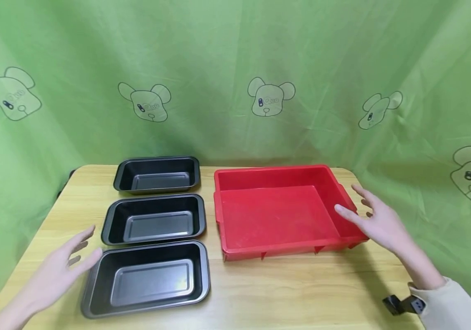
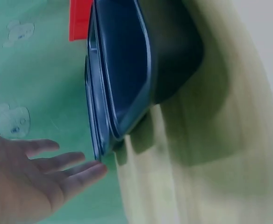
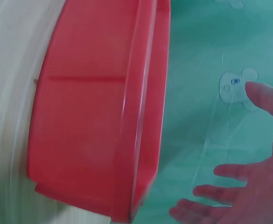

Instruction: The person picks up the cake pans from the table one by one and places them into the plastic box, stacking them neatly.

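Three dark loaf pans stand in a column on the left of the table: a far pan, a middle pan and a near pan. A red plastic tray lies to their right. My left hand hovers beside the left ends of the middle and near pans, fingers loosely extended and holding nothing. Over the tray's right side is my right hand, its thumb and fingers spread with nothing between them. In the right wrist view that hand appears apart from the tray wall.
The wooden table carries the pans and tray. A green curtain with mouse-head prints hangs directly behind and around it. A black strap with a small device sits at the right sleeve.
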`<action>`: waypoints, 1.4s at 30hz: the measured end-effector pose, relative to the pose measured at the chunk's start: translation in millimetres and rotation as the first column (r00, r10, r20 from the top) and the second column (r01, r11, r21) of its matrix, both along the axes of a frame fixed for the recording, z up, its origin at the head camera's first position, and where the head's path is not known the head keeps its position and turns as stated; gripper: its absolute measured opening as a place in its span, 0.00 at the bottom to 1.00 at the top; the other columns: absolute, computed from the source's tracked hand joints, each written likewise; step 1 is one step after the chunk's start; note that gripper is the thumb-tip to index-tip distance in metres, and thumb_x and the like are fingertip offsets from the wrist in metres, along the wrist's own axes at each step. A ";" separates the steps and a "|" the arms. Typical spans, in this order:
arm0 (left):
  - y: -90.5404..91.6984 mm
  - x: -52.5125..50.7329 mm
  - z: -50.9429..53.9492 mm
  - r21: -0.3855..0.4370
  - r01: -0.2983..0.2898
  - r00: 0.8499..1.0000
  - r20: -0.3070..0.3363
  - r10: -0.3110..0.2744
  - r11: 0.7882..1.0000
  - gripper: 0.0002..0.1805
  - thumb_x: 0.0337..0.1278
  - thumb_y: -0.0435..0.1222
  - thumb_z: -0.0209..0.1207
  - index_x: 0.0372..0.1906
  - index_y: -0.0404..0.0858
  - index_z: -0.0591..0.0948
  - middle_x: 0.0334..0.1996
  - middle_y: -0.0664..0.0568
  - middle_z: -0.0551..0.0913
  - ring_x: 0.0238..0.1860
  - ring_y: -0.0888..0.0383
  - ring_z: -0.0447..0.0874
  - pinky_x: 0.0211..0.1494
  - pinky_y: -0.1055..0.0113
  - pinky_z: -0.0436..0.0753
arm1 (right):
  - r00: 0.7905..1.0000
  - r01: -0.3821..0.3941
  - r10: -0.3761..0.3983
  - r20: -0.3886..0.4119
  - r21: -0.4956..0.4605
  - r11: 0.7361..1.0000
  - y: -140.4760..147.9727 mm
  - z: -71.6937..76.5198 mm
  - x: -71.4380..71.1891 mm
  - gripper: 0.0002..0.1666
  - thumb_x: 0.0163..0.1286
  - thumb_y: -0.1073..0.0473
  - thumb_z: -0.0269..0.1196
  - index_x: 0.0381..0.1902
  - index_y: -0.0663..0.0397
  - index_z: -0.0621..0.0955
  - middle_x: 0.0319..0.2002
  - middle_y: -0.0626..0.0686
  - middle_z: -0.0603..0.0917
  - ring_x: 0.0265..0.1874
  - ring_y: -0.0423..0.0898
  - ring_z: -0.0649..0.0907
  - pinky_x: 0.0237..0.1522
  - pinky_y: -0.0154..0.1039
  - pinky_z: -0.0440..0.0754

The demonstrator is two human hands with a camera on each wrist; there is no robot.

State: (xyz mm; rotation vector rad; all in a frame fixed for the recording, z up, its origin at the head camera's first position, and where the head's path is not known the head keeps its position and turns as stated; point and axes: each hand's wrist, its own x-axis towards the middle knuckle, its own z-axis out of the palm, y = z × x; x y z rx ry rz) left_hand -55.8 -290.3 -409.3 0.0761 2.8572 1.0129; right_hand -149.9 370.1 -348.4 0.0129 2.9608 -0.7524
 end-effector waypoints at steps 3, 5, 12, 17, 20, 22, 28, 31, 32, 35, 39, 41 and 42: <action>-7.1 -0.4 -2.1 0.024 -0.017 0.998 0.069 0.015 1.000 0.41 0.82 0.49 0.52 0.81 0.24 0.56 0.77 0.22 0.61 0.70 0.20 0.68 0.64 0.27 0.76 | 0.999 0.008 -0.005 0.042 -0.063 0.998 10.0 0.8 -6.7 0.58 0.75 0.31 0.59 0.86 0.56 0.49 0.82 0.73 0.57 0.73 0.80 0.66 0.62 0.81 0.74; -11.0 -0.3 -3.8 0.028 -0.026 0.992 0.125 0.023 0.999 0.42 0.82 0.51 0.51 0.81 0.24 0.55 0.77 0.22 0.61 0.71 0.21 0.69 0.64 0.25 0.77 | 0.999 0.005 0.000 0.053 -0.096 0.995 15.1 1.2 -11.3 0.57 0.76 0.32 0.58 0.86 0.58 0.50 0.81 0.73 0.58 0.74 0.80 0.66 0.65 0.79 0.74; -20.3 0.1 -17.1 0.036 -0.032 0.976 0.216 0.023 0.999 0.45 0.79 0.53 0.55 0.80 0.24 0.56 0.74 0.25 0.70 0.69 0.28 0.77 0.55 0.53 0.90 | 0.990 0.031 0.003 0.142 -0.234 0.972 33.3 -2.7 -25.1 0.54 0.80 0.36 0.55 0.85 0.63 0.49 0.79 0.76 0.60 0.66 0.59 0.81 0.54 0.35 0.90; -27.6 -0.6 -29.1 0.053 -0.043 0.962 0.271 0.027 0.998 0.45 0.77 0.53 0.57 0.80 0.25 0.58 0.70 0.29 0.77 0.67 0.31 0.81 0.52 0.68 0.83 | 0.972 0.128 -0.040 0.231 -0.378 0.917 45.8 -9.9 -36.5 0.54 0.80 0.38 0.57 0.84 0.66 0.48 0.62 0.52 0.83 0.44 0.23 0.84 0.48 0.26 0.90; -32.2 -0.7 -36.0 0.057 -0.049 0.949 0.315 0.029 0.997 0.45 0.77 0.54 0.57 0.80 0.26 0.60 0.68 0.29 0.79 0.67 0.32 0.81 0.54 0.66 0.84 | 0.962 0.170 -0.054 0.268 -0.433 0.885 51.9 -14.3 -42.6 0.55 0.79 0.38 0.59 0.84 0.67 0.48 0.48 0.29 0.80 0.42 0.25 0.87 0.50 0.30 0.92; -34.2 -0.2 -40.7 0.072 -0.062 0.938 0.344 0.034 0.995 0.45 0.77 0.54 0.57 0.80 0.27 0.60 0.69 0.28 0.78 0.67 0.33 0.82 0.55 0.65 0.84 | 0.956 0.181 -0.048 0.288 -0.456 0.871 55.4 -17.7 -46.0 0.56 0.79 0.39 0.60 0.84 0.67 0.48 0.43 0.24 0.80 0.43 0.27 0.87 0.50 0.31 0.92; -32.3 3.3 -54.3 0.133 -0.127 0.917 0.394 0.065 0.983 0.43 0.76 0.53 0.59 0.79 0.26 0.62 0.69 0.24 0.76 0.69 0.31 0.79 0.61 0.58 0.85 | 0.946 0.158 0.016 0.323 -0.503 0.850 64.1 -29.3 -53.1 0.52 0.81 0.43 0.58 0.83 0.69 0.49 0.42 0.25 0.84 0.45 0.29 0.88 0.50 0.30 0.91; -29.2 4.8 -58.4 0.145 -0.137 0.912 0.404 0.067 0.980 0.44 0.76 0.52 0.59 0.78 0.24 0.61 0.69 0.21 0.73 0.70 0.27 0.76 0.66 0.41 0.83 | 0.943 0.154 0.029 0.332 -0.509 0.847 67.3 -33.3 -55.6 0.51 0.81 0.43 0.58 0.83 0.70 0.50 0.42 0.26 0.85 0.45 0.29 0.87 0.50 0.30 0.90; -28.1 5.2 -59.4 0.150 -0.138 0.912 0.406 0.067 0.979 0.44 0.76 0.52 0.59 0.78 0.23 0.61 0.69 0.20 0.73 0.70 0.27 0.75 0.66 0.37 0.83 | 0.942 0.154 0.030 0.335 -0.509 0.847 68.1 -34.2 -56.5 0.51 0.81 0.42 0.58 0.83 0.70 0.50 0.42 0.26 0.85 0.45 0.30 0.87 0.50 0.30 0.91; -24.5 6.1 -61.4 0.173 -0.147 0.910 0.409 0.065 0.974 0.44 0.76 0.50 0.60 0.76 0.21 0.61 0.68 0.20 0.73 0.67 0.30 0.80 0.64 0.42 0.86 | 0.939 0.155 0.034 0.341 -0.511 0.846 70.6 -36.4 -59.3 0.50 0.81 0.43 0.58 0.82 0.70 0.52 0.42 0.27 0.86 0.45 0.31 0.88 0.49 0.31 0.91; -19.4 7.4 -62.9 0.265 -0.173 0.903 0.428 0.045 0.948 0.43 0.76 0.47 0.61 0.76 0.19 0.59 0.67 0.21 0.75 0.61 0.41 0.87 0.53 0.60 0.93 | 0.934 0.160 0.045 0.354 -0.527 0.835 73.0 -39.7 -64.0 0.48 0.81 0.45 0.59 0.81 0.71 0.55 0.42 0.29 0.88 0.45 0.32 0.90 0.49 0.31 0.91; -17.6 7.4 -62.8 0.282 -0.175 0.902 0.429 0.039 0.943 0.43 0.76 0.46 0.61 0.76 0.19 0.59 0.67 0.22 0.76 0.60 0.43 0.88 0.49 0.67 0.92 | 0.933 0.157 0.054 0.356 -0.537 0.829 73.8 -41.5 -66.3 0.47 0.81 0.46 0.59 0.81 0.71 0.55 0.42 0.30 0.89 0.44 0.33 0.90 0.49 0.31 0.91; -17.1 7.1 -62.7 0.283 -0.173 0.903 0.429 0.036 0.944 0.43 0.76 0.45 0.61 0.76 0.18 0.59 0.67 0.22 0.77 0.61 0.43 0.87 0.49 0.70 0.91 | 0.933 0.155 0.058 0.355 -0.541 0.826 74.0 -42.0 -67.2 0.46 0.81 0.47 0.59 0.81 0.71 0.56 0.42 0.31 0.90 0.44 0.33 0.90 0.49 0.31 0.91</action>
